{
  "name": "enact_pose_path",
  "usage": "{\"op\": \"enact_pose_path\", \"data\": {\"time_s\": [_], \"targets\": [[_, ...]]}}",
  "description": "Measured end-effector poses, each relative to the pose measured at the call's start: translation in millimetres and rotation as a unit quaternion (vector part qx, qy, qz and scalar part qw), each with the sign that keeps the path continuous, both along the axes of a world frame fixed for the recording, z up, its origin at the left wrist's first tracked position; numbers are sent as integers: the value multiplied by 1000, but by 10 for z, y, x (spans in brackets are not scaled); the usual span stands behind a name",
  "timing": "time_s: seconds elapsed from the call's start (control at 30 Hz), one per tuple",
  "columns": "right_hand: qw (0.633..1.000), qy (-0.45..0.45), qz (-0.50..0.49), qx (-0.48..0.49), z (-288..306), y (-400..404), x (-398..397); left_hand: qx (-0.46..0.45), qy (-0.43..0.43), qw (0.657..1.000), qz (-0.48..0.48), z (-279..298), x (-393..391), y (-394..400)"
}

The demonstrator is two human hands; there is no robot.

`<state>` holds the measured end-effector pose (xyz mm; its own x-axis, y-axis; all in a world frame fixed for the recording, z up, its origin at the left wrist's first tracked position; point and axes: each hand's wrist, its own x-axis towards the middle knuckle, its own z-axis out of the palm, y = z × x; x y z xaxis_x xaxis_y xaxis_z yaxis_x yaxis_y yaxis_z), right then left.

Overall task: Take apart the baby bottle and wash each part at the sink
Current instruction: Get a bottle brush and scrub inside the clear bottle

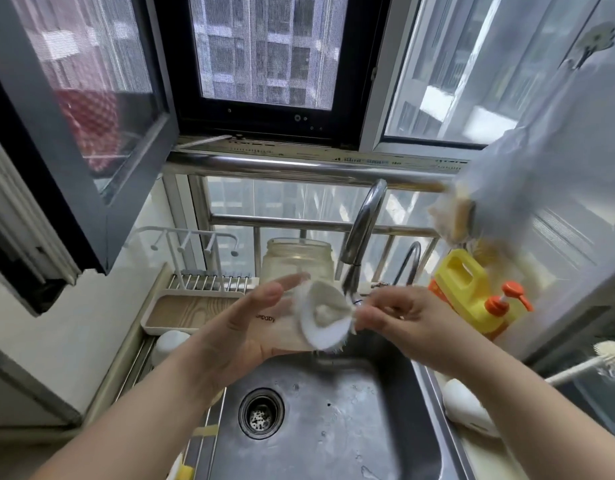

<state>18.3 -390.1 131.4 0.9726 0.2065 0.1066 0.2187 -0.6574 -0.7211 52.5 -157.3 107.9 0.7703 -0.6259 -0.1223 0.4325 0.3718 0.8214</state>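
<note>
Bottle (282, 332) blurred btwn hands; brush (328, 315) hides mouth.

Yellow detergent jug (467, 292) with orange pump, glass jar (296, 259), white drying rack (195, 271)

Above the sink (334, 427), the bottle (282, 330) lies left of the brush (325, 313) (faucet (363, 223) behind); detergent jug (472, 296) right.

A yellow detergent jug (465, 289) with an orange pump (507, 299) at three o'clock; grey steel sink (334, 427); white round brush head (325, 315); wood-grain tray (185, 311).
</note>
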Motion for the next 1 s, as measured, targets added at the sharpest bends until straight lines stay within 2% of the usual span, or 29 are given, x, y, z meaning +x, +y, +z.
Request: {"op": "enact_pose_path", "data": {"time_s": [0.13, 0.23, 0.47, 0.6, 0.7, 0.8, 0.87, 0.93, 1.0], "targets": [[997, -7, -77, 17, -45, -181, -35, 6, 26, 998, 53, -62, 23, 24], [995, 6, -95, 14, -23, -141, 0, -4, 32, 997, 64, -33, 44, 11], [993, 9, -116, 4, 42, -84, -68, 109, -24, 993, 48, 15, 37, -5], [996, -13, -88, -10, -25, -22, -127, 116, -38, 991, 63, 0, 22, -39], [996, 3, -75, -44, -3, -114, -166, 130, -57, 988, 61, -18, 16, -18], [992, -23, -126, -11, 61, -172, -75, 121, -55, 990, 36, -15, -6, -38], [996, -27, -89, 7, 73, -88, -77, 127, -68, 989, 26, -22, -9, -48], [999, 2, -27, -38, 28, -33, -161, 155, -87, 984, 32, -37, 10, -11], [997, 16, -45, -67, 28, -127, -189, 162, -85, 983, 22, -63, 20, 39]]}}
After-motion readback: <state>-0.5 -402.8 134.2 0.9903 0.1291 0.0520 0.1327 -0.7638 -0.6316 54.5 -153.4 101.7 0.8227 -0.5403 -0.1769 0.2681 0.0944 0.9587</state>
